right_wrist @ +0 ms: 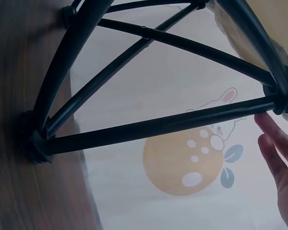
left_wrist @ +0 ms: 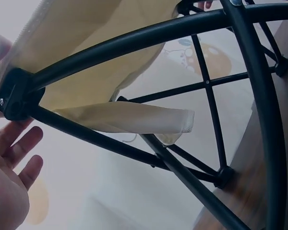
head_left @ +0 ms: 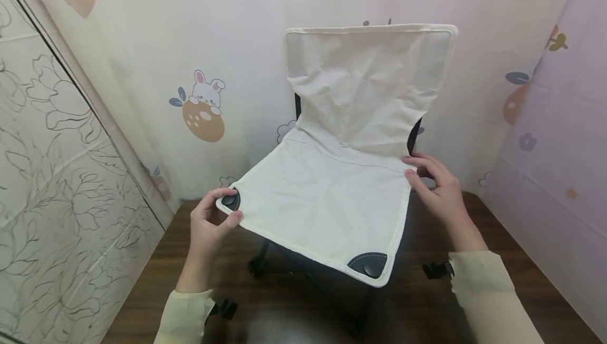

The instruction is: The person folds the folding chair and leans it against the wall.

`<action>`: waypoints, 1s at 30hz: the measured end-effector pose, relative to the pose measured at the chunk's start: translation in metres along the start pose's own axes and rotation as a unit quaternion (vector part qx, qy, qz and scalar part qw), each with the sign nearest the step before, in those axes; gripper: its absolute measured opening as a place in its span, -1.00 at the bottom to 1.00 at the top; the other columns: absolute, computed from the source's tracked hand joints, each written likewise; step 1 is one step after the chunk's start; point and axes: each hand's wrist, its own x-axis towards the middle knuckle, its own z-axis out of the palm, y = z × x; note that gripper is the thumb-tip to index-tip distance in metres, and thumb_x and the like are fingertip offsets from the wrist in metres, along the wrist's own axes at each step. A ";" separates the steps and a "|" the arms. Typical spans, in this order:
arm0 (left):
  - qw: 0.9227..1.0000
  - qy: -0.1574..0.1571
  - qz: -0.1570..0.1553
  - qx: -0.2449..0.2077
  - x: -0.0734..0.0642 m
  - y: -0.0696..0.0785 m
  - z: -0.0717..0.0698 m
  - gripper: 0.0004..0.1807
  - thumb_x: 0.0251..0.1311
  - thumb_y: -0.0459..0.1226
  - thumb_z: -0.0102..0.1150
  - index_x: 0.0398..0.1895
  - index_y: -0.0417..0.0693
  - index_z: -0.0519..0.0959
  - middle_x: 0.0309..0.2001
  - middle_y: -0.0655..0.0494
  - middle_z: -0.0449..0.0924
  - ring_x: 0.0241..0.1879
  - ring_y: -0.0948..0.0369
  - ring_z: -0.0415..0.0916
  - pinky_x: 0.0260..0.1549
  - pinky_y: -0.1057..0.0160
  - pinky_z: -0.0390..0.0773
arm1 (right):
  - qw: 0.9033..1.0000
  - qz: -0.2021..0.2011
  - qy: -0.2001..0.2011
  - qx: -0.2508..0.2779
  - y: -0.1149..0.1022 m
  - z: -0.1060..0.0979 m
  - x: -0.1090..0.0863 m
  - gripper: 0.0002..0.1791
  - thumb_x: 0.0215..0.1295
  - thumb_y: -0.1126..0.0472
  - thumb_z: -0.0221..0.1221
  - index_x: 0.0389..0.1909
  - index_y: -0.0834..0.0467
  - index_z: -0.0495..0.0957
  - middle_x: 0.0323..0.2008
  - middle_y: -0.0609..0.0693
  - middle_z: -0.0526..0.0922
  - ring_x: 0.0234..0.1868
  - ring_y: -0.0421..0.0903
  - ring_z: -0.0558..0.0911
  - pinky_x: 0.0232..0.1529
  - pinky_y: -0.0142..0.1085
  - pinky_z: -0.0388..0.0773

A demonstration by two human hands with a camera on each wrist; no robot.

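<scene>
A folding chair [head_left: 327, 196] with cream fabric and a black frame stands open in the head view, its backrest [head_left: 370, 70] raised at the back. Black patches [head_left: 370, 266] cover the seat's front corners. My left hand [head_left: 208, 223] grips the front left corner between thumb and fingers, other fingers spread beneath the black joint [left_wrist: 19, 93] in the left wrist view. At the seat's right rear edge, by the backrest's base, my right hand [head_left: 438, 188] holds the fabric with its thumb on top. Its fingers [right_wrist: 273, 136] reach under a frame joint in the right wrist view.
The chair's crossed black tubes [right_wrist: 158, 124] stand on a dark brown wooden surface [head_left: 156, 275]. Behind hangs a pale curtain [head_left: 246, 43] with rabbit and fruit prints. A flower-patterned panel [head_left: 71, 175] borders the left side, and a pinkish curtain [head_left: 559, 175] the right.
</scene>
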 end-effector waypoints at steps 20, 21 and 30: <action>0.999 -0.032 -0.014 0.022 0.000 0.002 -0.008 -0.54 0.11 -0.66 0.37 0.13 -0.47 0.59 0.13 -0.05 0.67 -0.01 0.16 0.63 0.08 0.29 0.71 | 0.996 0.070 -0.009 0.063 0.012 0.014 0.010 -0.64 0.50 0.39 0.31 0.26 0.26 0.70 0.45 0.21 0.55 0.12 -0.32 0.55 0.14 -0.65 0.47; 0.999 -0.033 -0.012 0.019 0.000 0.002 -0.008 -0.53 0.10 -0.66 0.37 0.13 -0.48 0.59 0.13 -0.04 0.67 0.00 0.16 0.63 0.10 0.28 0.71 | 0.995 0.071 -0.012 0.064 0.013 0.014 0.011 -0.64 0.51 0.37 0.31 0.27 0.23 0.70 0.46 0.19 0.55 0.13 -0.31 0.55 0.14 -0.65 0.48; 1.000 -0.026 -0.003 0.008 0.000 0.002 -0.002 -0.55 0.08 -0.65 0.38 0.09 -0.49 0.57 0.08 -0.07 0.66 -0.03 0.17 0.64 0.03 0.28 0.74 | 0.994 0.086 -0.035 0.064 0.017 0.016 0.016 -0.63 0.58 0.27 0.27 0.32 0.18 0.68 0.47 0.13 0.53 0.15 -0.28 0.55 0.17 -0.64 0.47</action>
